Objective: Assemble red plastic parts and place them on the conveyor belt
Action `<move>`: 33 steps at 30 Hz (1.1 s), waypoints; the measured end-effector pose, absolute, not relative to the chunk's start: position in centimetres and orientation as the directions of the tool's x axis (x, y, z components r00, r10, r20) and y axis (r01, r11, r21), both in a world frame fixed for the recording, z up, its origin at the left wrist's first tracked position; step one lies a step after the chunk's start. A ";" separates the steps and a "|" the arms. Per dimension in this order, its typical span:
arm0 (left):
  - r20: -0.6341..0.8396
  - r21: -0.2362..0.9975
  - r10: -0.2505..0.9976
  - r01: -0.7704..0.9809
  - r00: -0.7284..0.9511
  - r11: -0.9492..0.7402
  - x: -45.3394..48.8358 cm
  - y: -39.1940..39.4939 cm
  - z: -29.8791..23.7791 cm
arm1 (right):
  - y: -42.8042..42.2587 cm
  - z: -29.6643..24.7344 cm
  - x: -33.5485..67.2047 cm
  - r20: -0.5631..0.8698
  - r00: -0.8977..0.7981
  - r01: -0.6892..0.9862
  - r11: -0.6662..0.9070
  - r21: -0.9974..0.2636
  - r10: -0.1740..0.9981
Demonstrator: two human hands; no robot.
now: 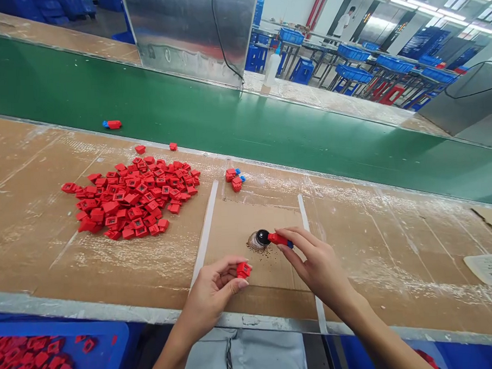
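My left hand [215, 286] pinches a small red plastic piece [244, 270] between thumb and fingertips, just above the cardboard-covered bench. My right hand [314, 263] grips a small red and blue tool [280, 239] whose black tip rests at a small round glass dish [257, 241] on the cardboard. A large pile of red plastic pieces [132, 197] lies to the left on the bench. Beyond the dish sits a small cluster of red pieces with blue parts [234, 179].
A green conveyor belt [210, 115] runs behind the bench, carrying one red and blue piece [112, 124]. A blue crate of red pieces [53, 353] is at lower left. A metal box [190, 34] and a white bottle [272, 69] stand beyond the belt. A paper sheet [490, 269] lies at right.
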State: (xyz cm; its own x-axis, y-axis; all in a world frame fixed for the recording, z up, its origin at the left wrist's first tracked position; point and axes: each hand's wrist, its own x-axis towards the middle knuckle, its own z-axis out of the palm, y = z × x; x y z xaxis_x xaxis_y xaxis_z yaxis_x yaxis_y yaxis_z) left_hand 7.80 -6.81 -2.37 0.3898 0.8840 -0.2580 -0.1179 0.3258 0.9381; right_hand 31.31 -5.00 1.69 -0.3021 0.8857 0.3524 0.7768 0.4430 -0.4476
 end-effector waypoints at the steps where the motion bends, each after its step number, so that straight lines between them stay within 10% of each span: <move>1: -0.256 0.937 0.882 -0.124 0.396 0.327 7.8 -6.8 -2.3 | -5.0 1.7 31.3 0.357 -0.301 0.777 0.445 -0.446 0.884; 33: -0.254 0.916 0.865 -0.178 0.432 0.358 7.8 -7.2 -2.4 | -5.0 1.8 30.9 0.350 -0.337 0.781 0.467 -0.414 0.874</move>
State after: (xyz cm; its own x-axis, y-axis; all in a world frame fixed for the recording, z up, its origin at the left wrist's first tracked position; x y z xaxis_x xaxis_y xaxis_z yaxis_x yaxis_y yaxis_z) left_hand 7.83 -7.21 -2.39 0.4321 0.8652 -0.2543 -0.1782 0.3584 0.9164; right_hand 30.87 -4.98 1.83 -0.3373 0.8738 0.3502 0.7814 0.4673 -0.4136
